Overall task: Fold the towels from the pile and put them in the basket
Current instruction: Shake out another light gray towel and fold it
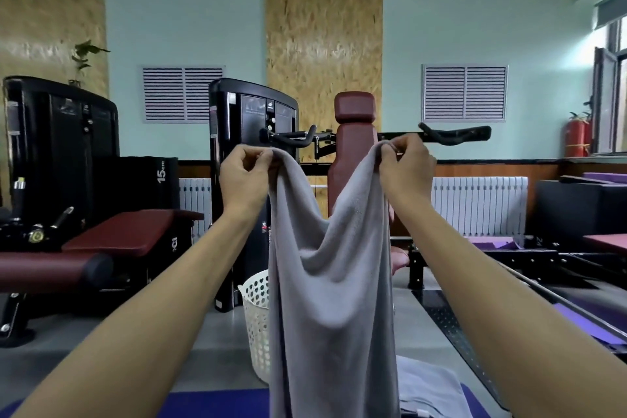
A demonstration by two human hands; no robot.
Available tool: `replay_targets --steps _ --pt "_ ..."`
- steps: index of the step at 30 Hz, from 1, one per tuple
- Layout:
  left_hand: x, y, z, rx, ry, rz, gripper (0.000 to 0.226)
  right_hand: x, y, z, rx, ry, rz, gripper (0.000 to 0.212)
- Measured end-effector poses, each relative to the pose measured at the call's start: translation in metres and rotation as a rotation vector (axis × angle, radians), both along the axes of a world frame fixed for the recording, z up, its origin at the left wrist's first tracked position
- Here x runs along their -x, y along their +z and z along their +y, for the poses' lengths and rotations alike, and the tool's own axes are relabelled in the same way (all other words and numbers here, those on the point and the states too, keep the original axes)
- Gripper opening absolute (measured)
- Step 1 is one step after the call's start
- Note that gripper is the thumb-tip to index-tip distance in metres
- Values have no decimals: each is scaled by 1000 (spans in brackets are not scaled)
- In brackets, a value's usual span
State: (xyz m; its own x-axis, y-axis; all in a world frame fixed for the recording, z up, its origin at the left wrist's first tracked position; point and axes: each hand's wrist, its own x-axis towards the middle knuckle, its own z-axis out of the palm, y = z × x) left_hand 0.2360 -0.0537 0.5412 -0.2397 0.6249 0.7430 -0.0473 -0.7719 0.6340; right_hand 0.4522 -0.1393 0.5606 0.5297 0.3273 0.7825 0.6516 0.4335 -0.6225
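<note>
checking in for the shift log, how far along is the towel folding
Done: nothing that shows; the white basket is partly hidden and no folded towel is visible in it. In hand: left hand and right hand pinch a grey towel's top corners, unfolded. Left: folding it, plus more grey towels lying below.

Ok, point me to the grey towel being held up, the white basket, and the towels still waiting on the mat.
grey towel (334, 299), head view, middle of the hanging cloth.
white basket (258, 322), head view, its perforated side wall.
waiting towels (429, 390), head view, top of the pale pile on the blue mat.
</note>
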Motion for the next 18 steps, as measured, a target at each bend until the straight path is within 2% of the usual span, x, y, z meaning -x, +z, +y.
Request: replay_targets --steps 4,7,11,14,18 --pt "-16 -29 57 257 105 302 14 -31 -32 52 329 -25 -26 17" --pt "-20 -21 107 385 148 463 22 -48 -42 90 488 -11 -11 14" --pt "-23 20 150 344 183 424 23 -54 -26 137 401 75 106 10" --pt "-29 37 166 219 229 430 9 -51 -6 163 302 104 132 8" --pt "-37 49 184 153 197 404 24 -44 16 188 247 130 74 11"
